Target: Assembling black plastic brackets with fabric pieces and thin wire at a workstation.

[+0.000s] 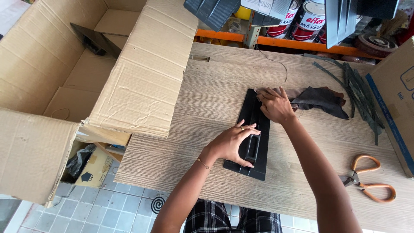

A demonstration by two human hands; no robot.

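Pressing down on a black plate (255, 129), both hands sit at frame centre. Plate lies flat on the wood-grain counter (181, 146), long axis running top to bottom, slightly tilted. Left hand (233, 142) rests on its lower half, fingers (252, 129) spread loosely across a raised slotted grip in the plate's middle, thumb at the lower edge; ring on one finger, thin bracelet at the wrist. Right hand (275, 105) lies on the plate's upper end, fingers curled narrow over a dark rag (321, 100) that trails off to the right; whether they pinch the rag or merely press it, cannot tell.

Right of the rag, a bundle of dark strips (360, 97) on the counter. Orange-handled scissors (368, 179) at lower right, well apart from the hands. Large open cardboard box (142, 77) fills the left of the frame, another black plate (95, 40) inside it. Paint tins (310, 17) on a shelf at top. Grey tiled floor (108, 207) at lower left.
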